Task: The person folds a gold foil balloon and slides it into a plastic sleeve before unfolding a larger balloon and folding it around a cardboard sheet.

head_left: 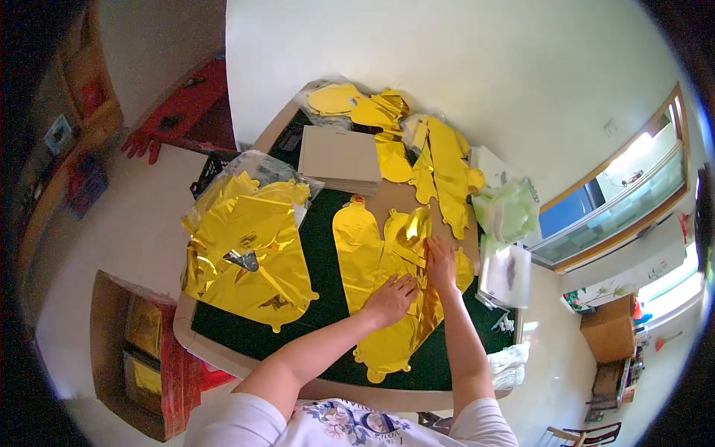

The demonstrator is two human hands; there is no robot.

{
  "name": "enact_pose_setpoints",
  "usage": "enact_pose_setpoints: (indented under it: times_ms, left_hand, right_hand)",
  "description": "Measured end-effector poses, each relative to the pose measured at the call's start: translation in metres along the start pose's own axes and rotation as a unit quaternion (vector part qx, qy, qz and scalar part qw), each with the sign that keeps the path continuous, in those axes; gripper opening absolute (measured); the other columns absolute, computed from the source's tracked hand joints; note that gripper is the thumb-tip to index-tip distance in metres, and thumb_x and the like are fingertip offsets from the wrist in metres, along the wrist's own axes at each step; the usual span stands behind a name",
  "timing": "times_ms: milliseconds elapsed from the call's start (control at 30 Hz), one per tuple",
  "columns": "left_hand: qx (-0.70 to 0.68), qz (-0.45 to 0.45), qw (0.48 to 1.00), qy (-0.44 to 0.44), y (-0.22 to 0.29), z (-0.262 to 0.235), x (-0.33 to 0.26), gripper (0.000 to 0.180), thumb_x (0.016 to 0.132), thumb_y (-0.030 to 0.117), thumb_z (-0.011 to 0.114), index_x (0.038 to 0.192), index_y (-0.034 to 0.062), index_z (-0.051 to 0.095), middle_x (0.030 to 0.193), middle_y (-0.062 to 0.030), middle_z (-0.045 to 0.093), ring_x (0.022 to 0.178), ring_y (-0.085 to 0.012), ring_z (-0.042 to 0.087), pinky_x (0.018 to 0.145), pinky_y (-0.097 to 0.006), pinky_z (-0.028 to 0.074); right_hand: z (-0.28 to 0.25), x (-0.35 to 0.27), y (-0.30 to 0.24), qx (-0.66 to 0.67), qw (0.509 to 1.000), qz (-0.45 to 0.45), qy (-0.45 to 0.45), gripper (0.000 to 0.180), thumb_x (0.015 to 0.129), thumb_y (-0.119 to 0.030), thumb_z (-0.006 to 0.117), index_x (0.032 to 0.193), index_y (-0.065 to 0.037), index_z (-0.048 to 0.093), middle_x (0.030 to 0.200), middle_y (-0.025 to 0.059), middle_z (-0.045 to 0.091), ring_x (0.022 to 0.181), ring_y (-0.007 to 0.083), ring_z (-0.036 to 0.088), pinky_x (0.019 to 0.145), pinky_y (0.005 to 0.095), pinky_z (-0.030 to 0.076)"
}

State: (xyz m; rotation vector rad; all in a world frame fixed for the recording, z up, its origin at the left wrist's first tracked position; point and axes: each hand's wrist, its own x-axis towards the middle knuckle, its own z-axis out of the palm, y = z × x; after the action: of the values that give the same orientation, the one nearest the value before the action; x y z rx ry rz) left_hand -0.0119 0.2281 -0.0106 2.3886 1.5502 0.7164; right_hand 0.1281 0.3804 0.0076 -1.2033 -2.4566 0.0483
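Observation:
A flat gold foil balloon (359,257) lies in front of me on the dark green table top, its right part creased and partly raised in a fold. My left hand (392,299) rests on the middle of the foil, palm down with fingers spread. Against the fold at the balloon's right side lies my right hand (441,264), fingers stretched out and pointing away from me. Neither hand visibly grips anything. To the left is a pile of similar gold foil balloons (249,276), partly over a clear plastic bag.
Behind the balloon sits a stack of grey-brown cardboard sheets (340,156). More gold foil (447,167) spreads along the far side. At the right are a pale green plastic bag (508,212) and a translucent box (506,277). A cardboard box (112,357) stands on the floor, lower left.

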Motion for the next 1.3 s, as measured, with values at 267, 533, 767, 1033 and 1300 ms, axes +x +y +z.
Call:
enact_pose_setpoints:
  times_ms: [267, 533, 767, 1033, 1300]
  left_hand:
    - [0.009, 0.004, 1.0, 0.005, -0.002, 0.006, -0.001, 0.045, 0.089, 0.019, 0.047, 0.13, 0.0027, 0.049, 0.143, -0.0138, 0.041, 0.136, -0.029, 0.033, 0.112, -0.047, 0.026]
    - [-0.002, 0.014, 1.0, 0.014, 0.0, 0.009, 0.001, 0.045, 0.088, 0.019, 0.048, 0.131, 0.0028, 0.048, 0.144, -0.0138, 0.04, 0.136, -0.0311, 0.033, 0.112, -0.048, 0.026]
    - [-0.012, 0.013, 0.999, 0.031, 0.0, 0.009, 0.0, 0.039, 0.09, 0.017, 0.044, 0.127, 0.0041, 0.051, 0.14, -0.0144, 0.043, 0.133, -0.0317, 0.037, 0.111, -0.049, 0.028]
    - [-0.006, 0.0, 1.0, 0.024, -0.003, 0.005, -0.002, 0.038, 0.091, 0.019, 0.046, 0.125, 0.0044, 0.053, 0.136, -0.0152, 0.046, 0.131, -0.0321, 0.039, 0.109, -0.049, 0.03]
    - [-0.015, -0.009, 1.0, 0.021, -0.004, 0.007, 0.002, 0.04, 0.091, 0.021, 0.048, 0.127, 0.0047, 0.054, 0.14, -0.0154, 0.044, 0.132, -0.0316, 0.038, 0.111, -0.047, 0.028]
  right_hand:
    - [-0.006, 0.028, -0.01, 0.031, 0.999, 0.006, 0.008, 0.032, 0.095, -0.017, 0.045, 0.124, -0.005, 0.055, 0.129, 0.0151, 0.056, 0.124, 0.0302, 0.048, 0.109, 0.0518, 0.027]
    - [0.002, 0.028, 0.026, 0.053, 0.995, 0.088, 0.003, 0.031, 0.092, -0.015, 0.049, 0.121, -0.002, 0.052, 0.119, 0.0183, 0.058, 0.115, 0.033, 0.052, 0.1, 0.0427, 0.037]
    - [-0.035, -0.081, 0.078, -0.015, 0.957, 0.259, 0.132, 0.04, 0.084, -0.021, 0.064, 0.115, 0.002, 0.053, 0.087, 0.0173, 0.064, 0.08, 0.0349, 0.063, 0.074, 0.0424, 0.049]
    - [-0.034, -0.103, 0.029, 0.022, 0.902, 0.419, 0.101, 0.03, 0.078, -0.029, 0.067, 0.085, 0.0, 0.061, 0.088, 0.0184, 0.066, 0.085, 0.0354, 0.063, 0.076, 0.0432, 0.049]
    - [-0.042, -0.09, 0.027, 0.362, 0.825, 0.423, 0.097, 0.021, 0.084, -0.021, 0.062, 0.085, -0.001, 0.066, 0.082, 0.0097, 0.069, 0.072, 0.018, 0.063, 0.063, 0.0299, 0.047]
